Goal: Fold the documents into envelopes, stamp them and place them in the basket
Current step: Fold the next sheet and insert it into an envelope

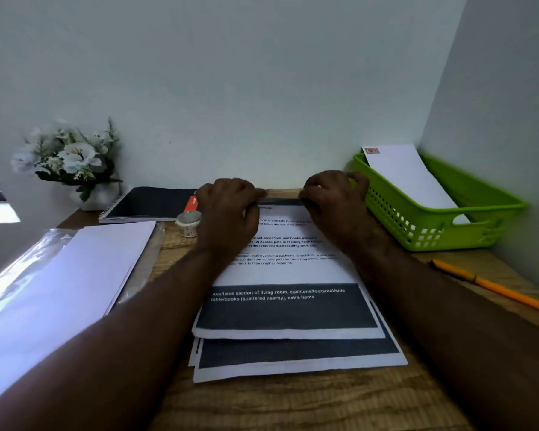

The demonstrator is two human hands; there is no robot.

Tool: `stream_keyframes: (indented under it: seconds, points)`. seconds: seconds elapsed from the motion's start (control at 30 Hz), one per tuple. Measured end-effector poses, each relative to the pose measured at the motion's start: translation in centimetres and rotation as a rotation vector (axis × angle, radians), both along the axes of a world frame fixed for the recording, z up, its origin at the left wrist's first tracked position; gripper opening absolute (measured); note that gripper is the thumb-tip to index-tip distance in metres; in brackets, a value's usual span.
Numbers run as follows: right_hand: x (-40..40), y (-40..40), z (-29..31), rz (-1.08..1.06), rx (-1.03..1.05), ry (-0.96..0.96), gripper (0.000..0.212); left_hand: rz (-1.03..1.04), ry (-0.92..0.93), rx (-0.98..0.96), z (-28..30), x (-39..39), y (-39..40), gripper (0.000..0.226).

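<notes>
A stack of printed documents (287,309) with dark blue bands lies in the middle of the wooden desk. My left hand (227,209) and my right hand (333,203) pinch the far edge of the top sheet, one at each far corner. A green plastic basket (442,225) stands at the right, holding one white stamped envelope (408,175) that leans on its back rim. A pile of white envelopes (66,275) in clear wrap lies at the left. A small roll of stamps (188,223) sits just left of my left hand.
A black spiral notebook (150,203) and a pot of white flowers (72,163) stand at the back left against the wall. A yellow pencil (492,287) lies at the right, in front of the basket. Walls close the desk at the back and right.
</notes>
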State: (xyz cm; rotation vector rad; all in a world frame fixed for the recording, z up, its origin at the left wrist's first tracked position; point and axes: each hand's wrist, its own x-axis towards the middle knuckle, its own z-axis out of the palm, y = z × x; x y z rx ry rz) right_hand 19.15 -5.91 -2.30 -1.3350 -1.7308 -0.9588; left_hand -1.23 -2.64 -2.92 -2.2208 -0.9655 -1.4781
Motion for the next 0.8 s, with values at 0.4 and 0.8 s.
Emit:
stream_keyframes:
  seconds: [0.4, 0.8]
  points:
    - [-0.6, -1.4, 0.2, 0.319, -0.9, 0.097, 0.012, -0.077, 0.382, -0.644, -0.2, 0.8, -1.0, 0.034]
    - [-1.9, 1.0, -1.3, 0.275, -0.752, 0.06, 0.028, 0.033, 0.501, -0.621, -0.6, 2.4, 0.2, 0.03]
